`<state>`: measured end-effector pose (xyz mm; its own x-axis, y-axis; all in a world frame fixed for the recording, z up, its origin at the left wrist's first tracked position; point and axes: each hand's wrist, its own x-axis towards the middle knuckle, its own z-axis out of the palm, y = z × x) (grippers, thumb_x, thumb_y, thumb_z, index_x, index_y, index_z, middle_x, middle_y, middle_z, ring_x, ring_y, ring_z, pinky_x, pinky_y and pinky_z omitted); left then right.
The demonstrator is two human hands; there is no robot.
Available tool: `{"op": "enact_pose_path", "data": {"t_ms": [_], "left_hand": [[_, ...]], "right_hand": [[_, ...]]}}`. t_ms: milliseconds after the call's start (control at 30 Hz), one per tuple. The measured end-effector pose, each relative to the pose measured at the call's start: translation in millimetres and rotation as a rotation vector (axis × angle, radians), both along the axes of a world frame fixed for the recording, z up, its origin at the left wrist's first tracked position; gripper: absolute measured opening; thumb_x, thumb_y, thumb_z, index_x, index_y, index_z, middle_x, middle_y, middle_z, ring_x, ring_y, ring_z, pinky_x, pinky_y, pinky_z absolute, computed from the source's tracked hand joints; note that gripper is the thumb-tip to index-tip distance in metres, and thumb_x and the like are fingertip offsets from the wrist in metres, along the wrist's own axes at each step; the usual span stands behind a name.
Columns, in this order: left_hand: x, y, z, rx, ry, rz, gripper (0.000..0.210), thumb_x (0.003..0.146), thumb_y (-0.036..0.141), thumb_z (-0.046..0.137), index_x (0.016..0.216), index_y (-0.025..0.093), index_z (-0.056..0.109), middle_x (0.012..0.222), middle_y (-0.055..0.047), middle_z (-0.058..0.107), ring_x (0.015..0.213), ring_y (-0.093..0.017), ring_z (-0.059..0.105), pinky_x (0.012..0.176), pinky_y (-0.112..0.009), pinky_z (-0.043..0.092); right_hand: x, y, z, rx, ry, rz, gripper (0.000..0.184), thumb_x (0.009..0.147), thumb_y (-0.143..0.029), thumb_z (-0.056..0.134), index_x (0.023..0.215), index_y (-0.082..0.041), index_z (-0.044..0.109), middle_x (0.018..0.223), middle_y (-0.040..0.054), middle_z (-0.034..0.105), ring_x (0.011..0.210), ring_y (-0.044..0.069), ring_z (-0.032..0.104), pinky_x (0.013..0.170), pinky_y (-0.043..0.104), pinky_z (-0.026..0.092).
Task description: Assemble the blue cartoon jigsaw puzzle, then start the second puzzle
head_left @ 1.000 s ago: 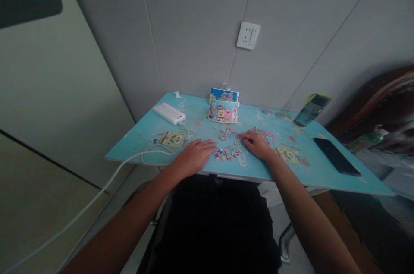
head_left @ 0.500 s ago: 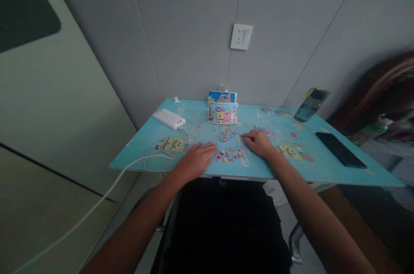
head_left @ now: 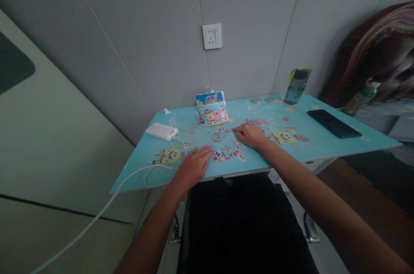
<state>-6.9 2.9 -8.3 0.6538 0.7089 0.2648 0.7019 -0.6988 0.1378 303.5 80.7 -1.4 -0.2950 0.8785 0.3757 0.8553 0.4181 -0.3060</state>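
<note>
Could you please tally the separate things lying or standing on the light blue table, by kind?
White oblong power bank: 1
Black flat phone: 1
Dark bottle with green lid: 1
Cartoon picture cards propped by the wall: 2
Clusters of colourful puzzle pieces: 3
Total: 8

White power bank [head_left: 161, 131] with cable, black phone [head_left: 333, 117], water bottle [head_left: 296, 86], wall socket [head_left: 212, 36]

- Left hand [head_left: 194, 166] flat on the blue desk [head_left: 323, 144], beside puzzle pieces [head_left: 226, 153].
- Right hand [head_left: 250, 135] rests among the pieces.
- Box [head_left: 211, 109] stands by the wall.
</note>
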Motion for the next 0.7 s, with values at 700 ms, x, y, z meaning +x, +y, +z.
{"op": "enact_pose_path", "data": {"t_ms": [700], "left_hand": [[0, 1, -1.3, 0.007, -0.018, 0.007, 0.049, 0.097, 0.011, 0.042, 0.142, 0.024, 0.055, 0.152, -0.005, 0.052, 0.143, -0.02, 0.047, 0.12, -0.047, 0.034]], "right_hand": [[7, -6, 4.4, -0.04, -0.002, 0.1, 0.029, 0.088, -0.023, 0.054, 0.093, -0.016, 0.082, 0.092, 0.0094, 0.079, 0.084, 0.023, 0.07, 0.083, 0.03, 0.049]]}}
